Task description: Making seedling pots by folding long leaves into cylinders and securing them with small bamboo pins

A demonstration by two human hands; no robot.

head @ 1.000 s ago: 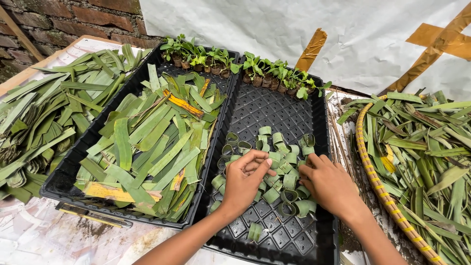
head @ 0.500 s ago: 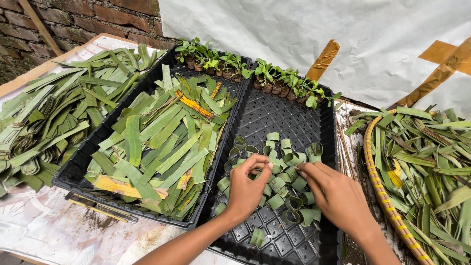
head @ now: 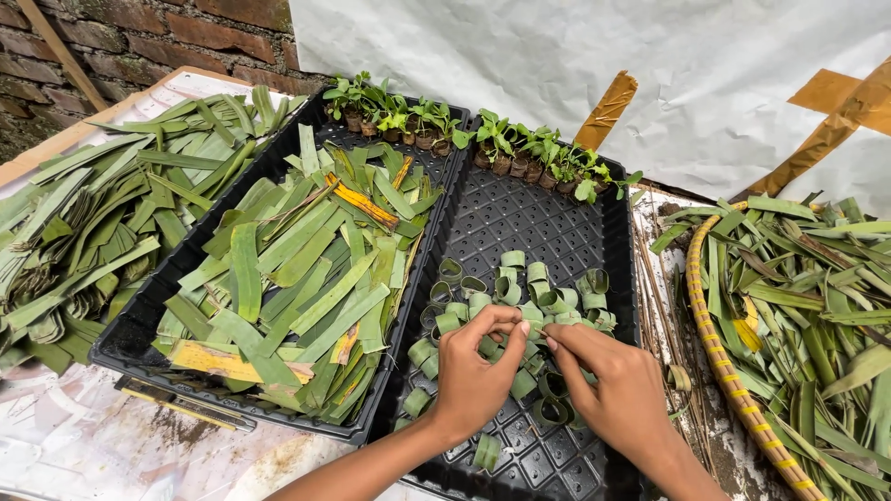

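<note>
My left hand (head: 475, 369) and my right hand (head: 613, 382) meet over a black cell tray (head: 557, 218), fingertips pinched together on small rolled green leaf rings (head: 506, 295) that lie in a loose heap in the tray's middle. The left thumb and forefinger close around one ring; the right fingertips touch the same cluster. Whether the right hand grips a ring of its own I cannot tell. Small seedlings in leaf pots (head: 548, 162) line the tray's far edge.
A second black tray (head: 139, 334) at left holds a pile of cut green leaf strips (head: 297, 260). More long leaves (head: 74, 223) lie on the table's left. A woven basket (head: 733, 390) of leaves stands at right. A brick wall and white sheet (head: 575, 56) back the scene.
The view has tilted slightly down and nearer. Both hands have drawn closer together over the leaf rings, fingertips now pinching at the same spot.
</note>
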